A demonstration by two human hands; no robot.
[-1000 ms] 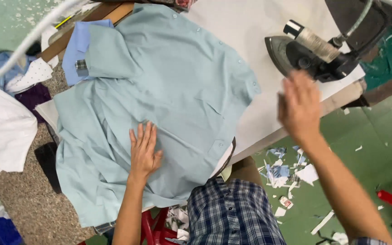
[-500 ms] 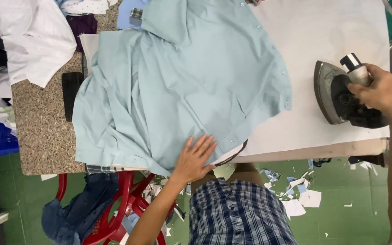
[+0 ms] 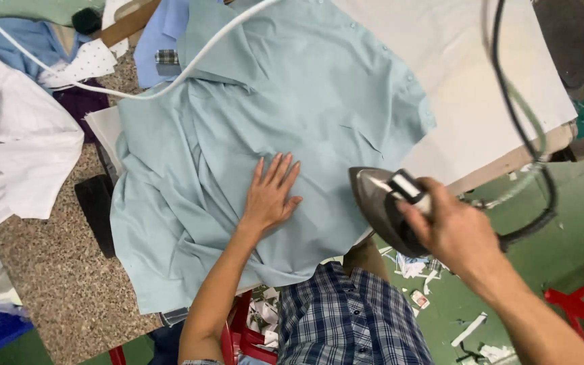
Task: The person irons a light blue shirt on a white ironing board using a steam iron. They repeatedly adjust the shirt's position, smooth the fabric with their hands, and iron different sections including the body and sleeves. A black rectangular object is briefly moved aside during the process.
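- The left hand (image 3: 270, 192) lies flat, fingers spread, on the pale green shirt (image 3: 265, 122), pinning it to the white board (image 3: 468, 88).
- The right hand (image 3: 455, 230) is closed round the handle of the iron (image 3: 383, 206), held tilted at the shirt's near edge, above the board's rim.
- Judged step: bringing the iron to the cloth; setting its sole flat beside the pinning hand calls for care.
- No containers show; clothes (image 3: 21, 142) lie heaped at the left.

One pale green shirt (image 3: 238, 128), one iron (image 3: 381, 206), two hands: left hand (image 3: 270, 196), right hand (image 3: 455, 231)
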